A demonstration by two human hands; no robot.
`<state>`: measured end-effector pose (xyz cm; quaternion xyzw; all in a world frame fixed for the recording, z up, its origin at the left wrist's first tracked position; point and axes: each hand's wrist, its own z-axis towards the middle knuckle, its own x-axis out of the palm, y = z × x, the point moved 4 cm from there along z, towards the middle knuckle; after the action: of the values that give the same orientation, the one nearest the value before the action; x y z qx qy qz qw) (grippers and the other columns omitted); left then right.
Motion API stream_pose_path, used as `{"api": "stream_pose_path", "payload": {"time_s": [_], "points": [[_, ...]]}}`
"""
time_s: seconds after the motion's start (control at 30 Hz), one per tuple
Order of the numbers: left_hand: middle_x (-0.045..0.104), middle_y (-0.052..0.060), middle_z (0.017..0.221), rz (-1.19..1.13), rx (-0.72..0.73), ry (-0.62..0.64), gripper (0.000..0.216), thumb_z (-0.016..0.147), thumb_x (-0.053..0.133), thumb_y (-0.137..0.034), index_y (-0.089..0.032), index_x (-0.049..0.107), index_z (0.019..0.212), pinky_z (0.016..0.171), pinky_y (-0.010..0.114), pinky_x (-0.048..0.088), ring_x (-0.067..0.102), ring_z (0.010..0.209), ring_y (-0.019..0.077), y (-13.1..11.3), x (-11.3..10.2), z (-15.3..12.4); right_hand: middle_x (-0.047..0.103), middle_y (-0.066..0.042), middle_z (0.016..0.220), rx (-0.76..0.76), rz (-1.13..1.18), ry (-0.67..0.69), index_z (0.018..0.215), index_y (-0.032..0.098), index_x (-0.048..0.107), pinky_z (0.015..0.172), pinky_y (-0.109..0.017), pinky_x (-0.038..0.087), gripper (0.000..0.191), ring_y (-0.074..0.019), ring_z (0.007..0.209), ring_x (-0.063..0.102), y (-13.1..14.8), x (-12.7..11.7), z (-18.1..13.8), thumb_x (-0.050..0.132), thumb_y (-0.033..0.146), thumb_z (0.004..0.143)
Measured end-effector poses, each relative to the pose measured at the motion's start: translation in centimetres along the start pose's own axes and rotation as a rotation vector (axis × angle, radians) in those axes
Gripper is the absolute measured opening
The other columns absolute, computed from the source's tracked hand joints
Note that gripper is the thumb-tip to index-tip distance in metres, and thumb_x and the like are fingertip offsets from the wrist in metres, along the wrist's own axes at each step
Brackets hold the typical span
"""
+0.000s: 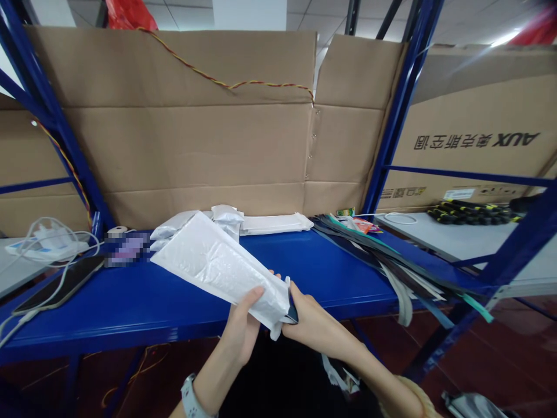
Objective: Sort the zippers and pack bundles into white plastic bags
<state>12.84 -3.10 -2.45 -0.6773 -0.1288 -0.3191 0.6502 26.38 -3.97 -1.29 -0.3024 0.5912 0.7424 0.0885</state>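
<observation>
On my head-camera feed, the white padded mailer [217, 266] sits tilted in the air, just over the front edge of the blue steel shelf [130, 316]. My left hand [238, 328] pinches its lower side, thumb on top and fingers beneath. My right hand [315, 325] pinches the open end, where a dark flat sleeve [293, 309] sticks out, so it is partly inside. Behind, a row of white mailers [274, 224] lies along the shelf's back, apparently filled or not, I cannot tell. To the right, a long heap of dark flat sleeves [374, 255] lies across the shelf, with many pieces left there.
</observation>
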Motion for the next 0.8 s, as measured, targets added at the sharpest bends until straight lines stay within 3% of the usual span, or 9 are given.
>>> {"api": "stream_pose_path", "payload": {"time_s": [0.2,0.3,0.5,0.6,0.67,0.73,0.8], "points": [[0.063,0.01,0.121,0.02,0.009,0.004,0.043,0.077,0.071,-0.024,-0.018,0.062,0.118,0.101,0.036,0.043,0.054,0.119,0.0277,1.8,0.5,-0.3,0.054,-0.011,0.13,-0.028,0.026,-0.031,0.148,0.019,0.016,0.08,-0.03,0.047,0.099,-0.0246,0.1,0.061,-0.3,-0.1,-0.2,0.065,0.017,0.063],[0.066,0.008,0.114,0.04,0.028,-0.056,0.047,0.076,0.072,-0.023,-0.02,0.059,0.121,0.098,0.035,0.045,0.058,0.113,0.0256,1.6,0.8,-0.8,0.059,-0.009,0.121,-0.044,0.035,-0.013,0.15,0.021,0.014,0.077,-0.029,0.047,0.098,-0.0224,0.094,0.063,0.0,0.0,-0.5,0.063,0.015,0.065],[0.069,0.008,0.102,-0.087,0.031,-0.206,0.03,0.082,0.068,-0.027,-0.015,0.064,0.109,0.086,0.032,0.053,0.065,0.097,0.0216,-0.6,0.1,-0.1,0.064,-0.001,0.089,0.073,0.004,0.023,0.15,0.029,0.014,0.053,-0.024,0.046,0.097,-0.0116,0.05,0.057,-0.6,-0.5,-0.7,0.06,0.012,0.066],[0.068,0.009,0.104,-0.147,0.104,-0.296,0.022,0.086,0.063,-0.025,-0.013,0.066,0.105,0.084,0.028,0.055,0.065,0.097,0.0189,-2.9,-1.4,0.6,0.063,0.001,0.082,0.057,-0.019,0.009,0.14,0.027,0.036,0.059,-0.025,0.048,0.077,-0.0124,0.054,0.059,-0.4,-1.2,-0.9,0.06,0.015,0.069],[0.068,0.009,0.107,-0.163,0.179,-0.337,0.021,0.089,0.059,-0.023,-0.013,0.066,0.106,0.085,0.027,0.055,0.064,0.099,0.0181,-4.4,-2.3,0.8,0.063,0.001,0.078,-0.003,-0.024,-0.008,0.119,0.024,0.056,0.061,-0.024,0.047,0.046,-0.0137,0.06,0.06,0.1,-1.4,-0.9,0.06,0.02,0.073],[0.067,0.009,0.112,-0.166,0.242,-0.366,0.022,0.089,0.058,-0.022,-0.014,0.065,0.109,0.087,0.027,0.055,0.063,0.103,0.0182,-5.5,-2.9,0.9,0.061,0.001,0.071,-0.029,0.023,-0.001,0.094,0.02,0.06,0.054,-0.022,0.044,0.016,-0.0127,0.057,0.057,0.5,-1.2,-0.8,0.056,0.027,0.08],[0.066,0.009,0.116,-0.169,0.279,-0.375,0.024,0.089,0.059,-0.022,-0.014,0.065,0.111,0.089,0.028,0.054,0.062,0.107,0.0191,-5.9,-3.0,0.9,0.057,0.002,0.066,-0.032,0.076,0.003,0.08,0.018,0.055,0.047,-0.021,0.039,0.016,-0.0106,0.049,0.052,0.7,-0.9,-0.6,0.051,0.032,0.086]]}}
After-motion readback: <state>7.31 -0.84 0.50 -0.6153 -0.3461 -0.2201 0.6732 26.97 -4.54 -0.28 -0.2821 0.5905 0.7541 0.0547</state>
